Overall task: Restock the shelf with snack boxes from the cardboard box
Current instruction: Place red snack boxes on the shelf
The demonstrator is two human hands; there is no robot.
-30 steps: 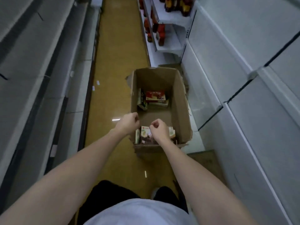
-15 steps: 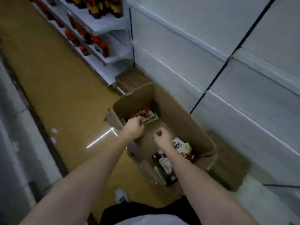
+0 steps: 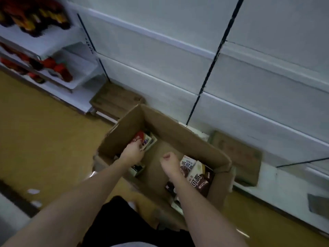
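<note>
**Both hands inside the open carton, left at the red box**

Left hand [image 3: 132, 152] reaches into the far-left corner of the cardboard box [image 3: 179, 138], fingers curled down onto the red snack box [image 3: 139, 139] lying there; touching it, but whether it actually grips it cannot be told, blur and the hand's own back hide the fingertips. Right hand [image 3: 169, 160] hovers mid-carton in a closed fist, holding nothing, just left of the brown-and-white snack boxes [image 3: 194, 172] stacked tilted in the near-right corner. Another small box [image 3: 137, 168] shows under the left forearm, partly hidden.

Cardboard box sits open on the yellow-brown floor [image 3: 44, 136], right against the base of the white shelf [image 3: 178, 65], whose tiers in view hold no goods. A flattened carton piece [image 3: 238, 154] lies right of the box at the shelf foot; a low wooden crate [image 3: 115, 98] stands behind it. Far left, another shelving unit [image 3: 58, 49] carries red and dark bottles [image 3: 60, 72], blurred. Dark trousers [image 3: 128, 227] at bottom of frame.
</note>
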